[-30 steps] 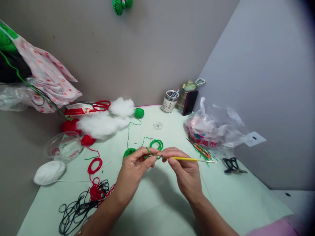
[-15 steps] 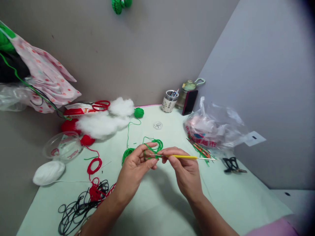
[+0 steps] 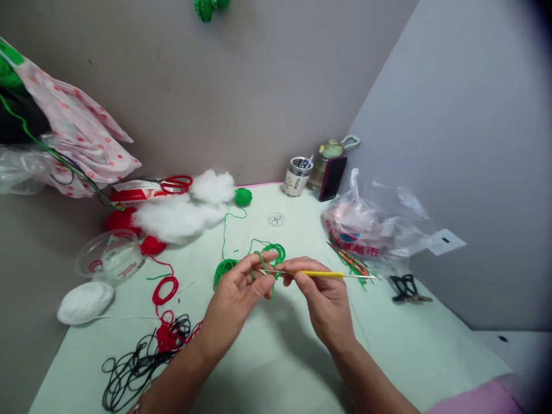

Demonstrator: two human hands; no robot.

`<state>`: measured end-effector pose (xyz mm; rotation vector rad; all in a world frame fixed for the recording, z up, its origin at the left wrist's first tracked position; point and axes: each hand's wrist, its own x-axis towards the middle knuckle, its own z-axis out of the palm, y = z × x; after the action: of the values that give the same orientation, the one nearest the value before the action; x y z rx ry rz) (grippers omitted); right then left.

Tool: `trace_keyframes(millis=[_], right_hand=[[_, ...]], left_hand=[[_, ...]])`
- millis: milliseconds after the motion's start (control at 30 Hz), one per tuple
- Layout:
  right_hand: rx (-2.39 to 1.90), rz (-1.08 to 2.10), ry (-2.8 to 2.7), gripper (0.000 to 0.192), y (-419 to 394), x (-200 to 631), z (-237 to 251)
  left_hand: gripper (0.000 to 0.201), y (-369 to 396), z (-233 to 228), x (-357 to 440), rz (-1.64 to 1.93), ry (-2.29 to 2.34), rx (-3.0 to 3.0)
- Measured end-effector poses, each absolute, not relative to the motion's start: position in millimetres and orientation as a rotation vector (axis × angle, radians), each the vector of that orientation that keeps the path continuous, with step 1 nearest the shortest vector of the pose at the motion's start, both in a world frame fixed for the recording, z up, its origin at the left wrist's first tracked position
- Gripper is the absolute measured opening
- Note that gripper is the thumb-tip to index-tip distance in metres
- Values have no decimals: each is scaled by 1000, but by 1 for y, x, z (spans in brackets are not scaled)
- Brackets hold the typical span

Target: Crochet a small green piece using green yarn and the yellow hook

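While the green yarn [image 3: 264,265] runs looped over the fingers of the left hand [image 3: 236,293], the right hand [image 3: 321,296] holds the yellow crochet hook [image 3: 321,274] level, its metal tip pointing at nine o'clock into the loop; both hands hover over the middle of the worktop [image 3: 276,351], meeting just above it. Left grip: thumb and forefinger pinched closed on the yarn, with a strand draped across the raised finger; right grip: closed round the hook's yellow handle, pencil-fashion. Compared with a second ago, the loop has opened wider over the left fingers and a strand now hangs down below the hook, so the work looks to be at the start of a stitch, the yarn tensioned and the hook set to catch it.

Outward from the hands: a loose green coil [image 3: 224,268] lies at ten o'clock, joined by a strand to a small green ball [image 3: 243,196] at twelve; white stuffing [image 3: 181,215] sits at eleven; red yarn [image 3: 165,289] and a tangle of black cord [image 3: 133,368] lie at eight; a clear plastic bag [image 3: 375,224] rests at two, black scissors [image 3: 405,289] at three.
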<state>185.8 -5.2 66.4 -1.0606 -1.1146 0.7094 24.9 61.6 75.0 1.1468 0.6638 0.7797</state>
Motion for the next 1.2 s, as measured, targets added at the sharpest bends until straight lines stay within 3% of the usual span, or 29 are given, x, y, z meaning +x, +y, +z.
trace_keyframes(millis=[233,567,833,1200], right_hand=[[-1076,686,-1141,17,-6,186,68],[-1042,698,-1134,17,-4,186,65],[-1050,700,-1146,16,-5,185,64],[-1051,651,-1159,16,-6,183,63]], left_hand=[[29,62,75,26,785,691,1148],[42,62,72,30,815,694,1068],[102,59,76,30,794,691,952],[111,63,74,29,738,642,955]])
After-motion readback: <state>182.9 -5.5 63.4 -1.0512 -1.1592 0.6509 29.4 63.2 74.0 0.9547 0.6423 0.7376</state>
